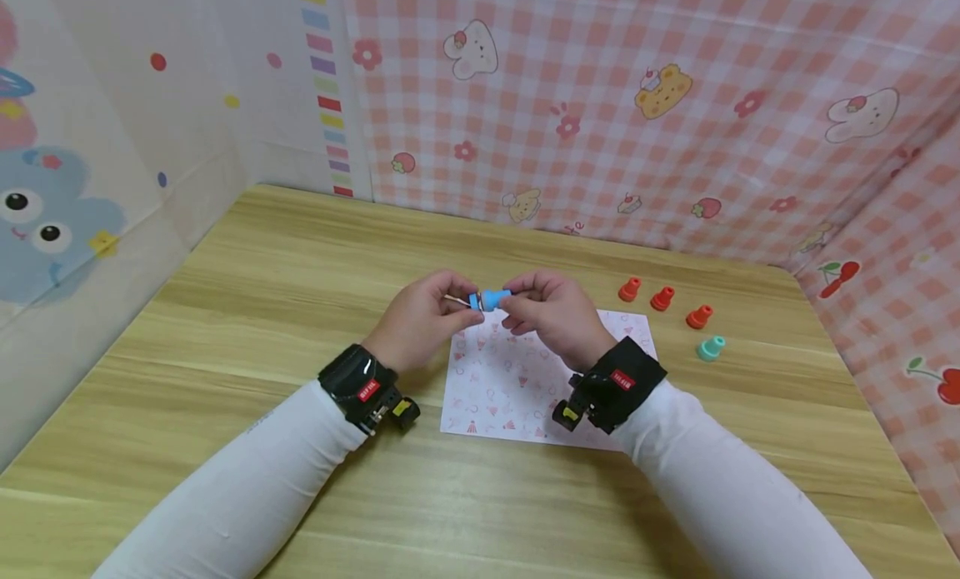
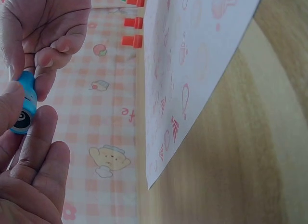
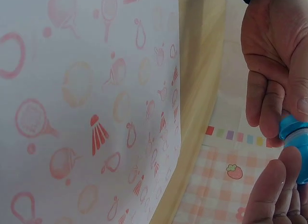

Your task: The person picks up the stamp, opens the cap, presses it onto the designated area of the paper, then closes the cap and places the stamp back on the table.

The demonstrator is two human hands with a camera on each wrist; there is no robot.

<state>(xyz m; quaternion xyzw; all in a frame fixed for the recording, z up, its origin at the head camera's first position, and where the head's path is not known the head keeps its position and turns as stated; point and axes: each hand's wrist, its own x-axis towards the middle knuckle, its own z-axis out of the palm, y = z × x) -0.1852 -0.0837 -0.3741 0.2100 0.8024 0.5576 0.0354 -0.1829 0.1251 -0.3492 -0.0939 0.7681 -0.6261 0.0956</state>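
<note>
Over the far edge of a sheet of paper, both hands hold a small light-blue toy stamp. My left hand pinches its wide end between thumb and fingers. The right hand grips the narrower end with thumb and index finger, its other fingers curled below. In the left wrist view the blue stamp bears a dark round mark, partly covered by the thumb. A dark line separates two blue parts of the stamp in the right wrist view, where fingers hide much of it.
White paper with red and pale prints of rackets and shuttlecocks lies beneath the hands. Right of it on the wooden table stand three red stamps and one teal stamp. Patterned cloth hangs behind.
</note>
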